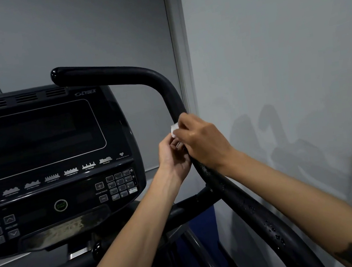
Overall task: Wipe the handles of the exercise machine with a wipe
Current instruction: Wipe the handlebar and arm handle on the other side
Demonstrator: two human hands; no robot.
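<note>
Grey wall behind. My right hand clamps the wipe round the wet handle; left hand fingers apparently pinch its lower edge.

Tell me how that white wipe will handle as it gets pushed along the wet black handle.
The wipe looks thin and floppy, bunched between both hands, so it will probably crumple rather than slide flat. Droplets on the handle suggest it may soak and cling. The smooth, rounded bar should let it glide.
</note>
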